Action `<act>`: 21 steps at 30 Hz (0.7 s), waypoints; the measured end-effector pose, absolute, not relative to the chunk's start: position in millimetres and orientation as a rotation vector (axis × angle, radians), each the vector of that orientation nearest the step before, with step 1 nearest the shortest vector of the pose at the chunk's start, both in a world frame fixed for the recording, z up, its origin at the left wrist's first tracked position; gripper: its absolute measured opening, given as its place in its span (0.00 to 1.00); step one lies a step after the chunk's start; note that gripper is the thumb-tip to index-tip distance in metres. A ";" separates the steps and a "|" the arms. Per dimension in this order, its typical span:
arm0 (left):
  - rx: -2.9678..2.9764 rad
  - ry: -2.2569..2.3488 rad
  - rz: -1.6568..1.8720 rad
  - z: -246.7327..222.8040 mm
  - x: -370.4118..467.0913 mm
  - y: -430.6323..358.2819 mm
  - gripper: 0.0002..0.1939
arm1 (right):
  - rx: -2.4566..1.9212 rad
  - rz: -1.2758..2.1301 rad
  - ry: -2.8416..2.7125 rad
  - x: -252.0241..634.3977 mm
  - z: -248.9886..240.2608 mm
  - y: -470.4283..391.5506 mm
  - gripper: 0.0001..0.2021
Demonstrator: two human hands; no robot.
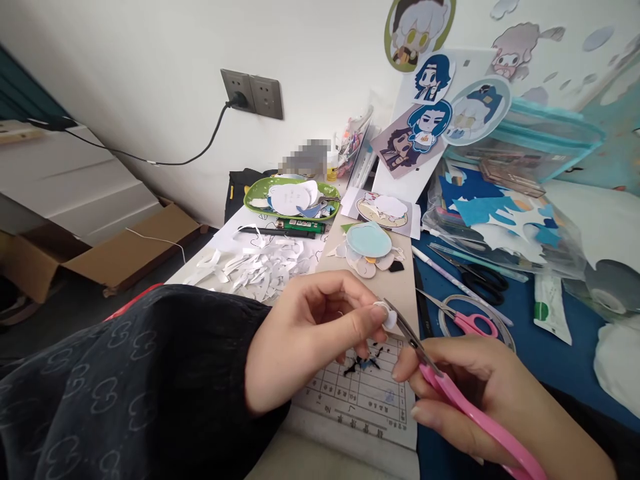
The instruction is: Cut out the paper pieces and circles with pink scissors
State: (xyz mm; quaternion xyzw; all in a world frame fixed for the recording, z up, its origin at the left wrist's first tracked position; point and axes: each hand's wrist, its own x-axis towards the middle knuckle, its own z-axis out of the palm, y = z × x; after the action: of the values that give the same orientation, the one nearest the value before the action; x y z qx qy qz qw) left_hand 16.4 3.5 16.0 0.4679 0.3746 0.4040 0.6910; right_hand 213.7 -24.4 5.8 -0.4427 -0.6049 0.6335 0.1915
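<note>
Printed Chinese characters mark the ruled form (373, 395), too small to read surely; a pixelated patch (306, 157) by the wall hides what stands there. The left hand (320, 327) pinches a white paper piece (390, 319), partly covered by its thumb, above the desk; the right hand (483, 383) curls round pink-handled scissors (440, 383), blades against the paper, handle cut off below

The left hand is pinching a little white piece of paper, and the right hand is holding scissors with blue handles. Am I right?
Almost! The scissors in the right hand have pink handles, not blue; the head view shows it. The left hand is pinching a little white piece of paper.
</note>
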 end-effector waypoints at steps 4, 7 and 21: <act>1.056 0.824 0.921 16.3 16.4 2.5 0.07 | -1.278 1.729 -1.781 216.0 5.0 -24.9 0.04; 1.072 0.828 0.925 16.5 16.7 1.5 0.07 | -1.322 1.688 -1.847 217.2 4.1 -23.9 0.04; 1.094 0.854 0.930 17.6 17.3 1.5 0.07 | -1.389 1.775 -1.799 218.7 4.1 -28.6 0.03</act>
State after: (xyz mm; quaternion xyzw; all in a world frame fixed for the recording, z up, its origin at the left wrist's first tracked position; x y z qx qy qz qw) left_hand 17.3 1.5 17.6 0.4858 0.3789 0.4126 0.6710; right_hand 218.7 -28.6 4.1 -0.4776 -0.6186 0.6104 0.1289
